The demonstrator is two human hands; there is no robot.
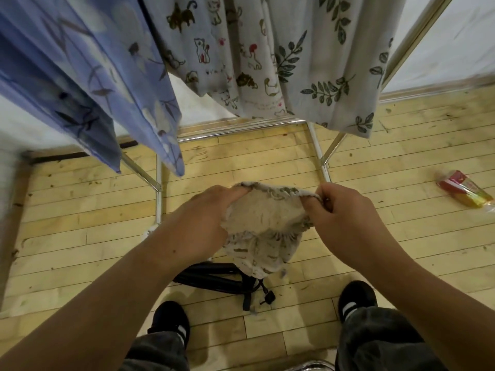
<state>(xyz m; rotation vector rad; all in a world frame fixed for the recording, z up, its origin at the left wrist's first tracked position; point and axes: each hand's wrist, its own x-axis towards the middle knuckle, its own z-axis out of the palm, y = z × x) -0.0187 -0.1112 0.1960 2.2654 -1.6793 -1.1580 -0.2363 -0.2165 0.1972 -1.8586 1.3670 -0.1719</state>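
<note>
A cream patterned cloth hangs bunched between both hands at waist height above the floor. My left hand grips its upper left edge, with the fingers curled into the fabric. My right hand pinches the upper right edge. The top hem stretches between the two hands, and the rest of the cloth sags below them.
A metal drying rack stands ahead with a blue printed sheet, a cat-print cloth and a leaf-print cloth hanging from it. A black bag lies on the wooden floor by my feet. A red-yellow packet lies at the right.
</note>
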